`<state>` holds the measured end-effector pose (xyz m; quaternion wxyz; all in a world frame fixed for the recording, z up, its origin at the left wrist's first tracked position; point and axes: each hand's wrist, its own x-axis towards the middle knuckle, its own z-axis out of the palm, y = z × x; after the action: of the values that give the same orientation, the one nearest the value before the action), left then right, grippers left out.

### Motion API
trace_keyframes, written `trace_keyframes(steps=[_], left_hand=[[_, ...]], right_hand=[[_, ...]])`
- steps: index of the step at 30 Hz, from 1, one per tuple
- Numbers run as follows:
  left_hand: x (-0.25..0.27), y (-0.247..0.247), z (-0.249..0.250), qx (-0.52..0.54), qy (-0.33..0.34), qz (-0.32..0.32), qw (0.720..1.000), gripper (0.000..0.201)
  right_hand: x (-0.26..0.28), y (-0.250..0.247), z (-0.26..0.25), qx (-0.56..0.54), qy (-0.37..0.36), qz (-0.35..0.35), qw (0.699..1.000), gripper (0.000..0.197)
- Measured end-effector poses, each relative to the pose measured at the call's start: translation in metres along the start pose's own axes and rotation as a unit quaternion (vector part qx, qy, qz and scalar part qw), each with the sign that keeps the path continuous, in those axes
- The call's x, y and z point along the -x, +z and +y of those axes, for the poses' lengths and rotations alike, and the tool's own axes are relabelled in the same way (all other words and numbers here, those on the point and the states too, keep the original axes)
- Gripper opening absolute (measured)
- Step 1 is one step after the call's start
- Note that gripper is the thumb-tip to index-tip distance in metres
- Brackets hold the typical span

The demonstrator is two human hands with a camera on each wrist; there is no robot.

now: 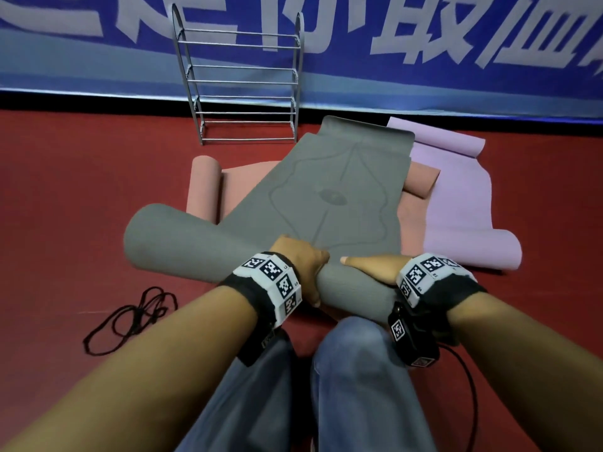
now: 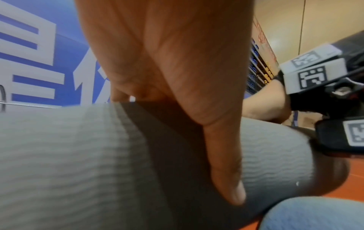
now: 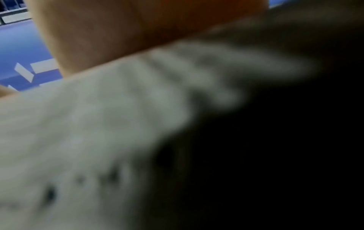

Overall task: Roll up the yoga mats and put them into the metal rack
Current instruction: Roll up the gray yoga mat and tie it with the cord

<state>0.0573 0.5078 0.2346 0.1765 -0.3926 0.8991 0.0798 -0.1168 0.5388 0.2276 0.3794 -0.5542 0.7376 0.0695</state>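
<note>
Both forearms reach in from six o'clock of the head view, above the person's knees in blue jeans (image 1: 352, 370). At the frame's centre the left hand (image 1: 301, 261) curls over the rolled part of the grey yoga mat (image 1: 202, 243); the left wrist view shows its thumb (image 2: 226, 163) pressed down the near side of the roll while the fingers wrap over the top. Just beside it, toward three o'clock, the right hand (image 1: 372, 267) lies on the same roll with its thumb pointing at the left hand; its fingers are hidden behind the roll, and the right wrist view is too blurred to settle whether they grip.

From the roll, the unrolled stretch of the grey mat runs toward twelve o'clock, lying over a pink mat (image 1: 204, 187) whose one end is rolled at ten o'clock. A lilac mat (image 1: 456, 203) lies flat at two o'clock, partly under the others. Standing at twelve o'clock against the blue banner (image 1: 424, 60) is the metal rack (image 1: 239, 81). A black cord (image 1: 130, 318) lies looped on the red floor (image 1: 65, 190) at eight o'clock.
</note>
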Motion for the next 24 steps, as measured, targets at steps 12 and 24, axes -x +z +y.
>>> trace_keyframes(steps=[12,24], left_hand=[[-0.001,0.003,-0.045,0.205,-0.095,0.000,0.974,0.049],[0.029,-0.005,-0.069,0.244,-0.087,-0.057,0.964,0.051]], right_hand=[[0.001,0.010,-0.010,-0.024,-0.120,0.157,0.980,0.060],[0.015,-0.024,0.005,0.048,-0.166,0.085,0.981,0.046]])
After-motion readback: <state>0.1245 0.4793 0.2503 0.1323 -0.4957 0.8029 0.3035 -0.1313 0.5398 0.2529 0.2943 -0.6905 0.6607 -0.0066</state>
